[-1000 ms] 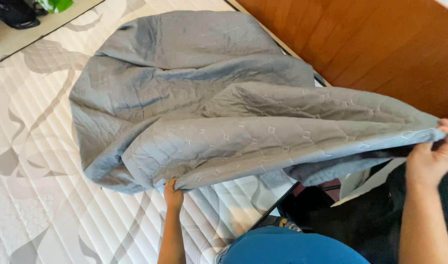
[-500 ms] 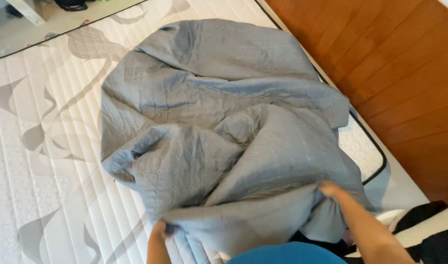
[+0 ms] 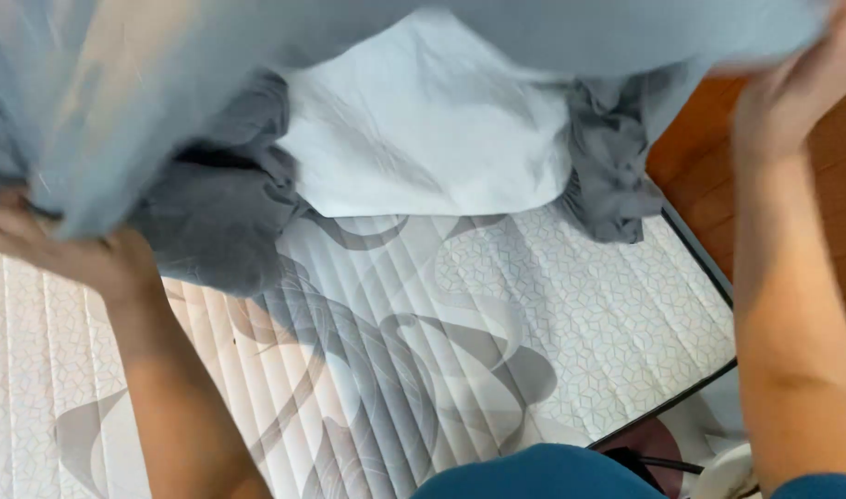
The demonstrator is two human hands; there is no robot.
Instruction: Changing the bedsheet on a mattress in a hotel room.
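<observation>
Hands: left hand point(image 3: 67, 254), right hand point(image 3: 797, 92) grip closed on quilted grey cover point(image 3: 210, 83) | ribbed mattress point(image 3: 497, 351) below

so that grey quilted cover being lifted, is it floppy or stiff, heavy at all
Probably floppy: the grey cover sags and bunches in soft folds between the left hand and right hand. Likely light for its size, as both hands hold it raised above the mattress. It should drape, not slide.
</observation>
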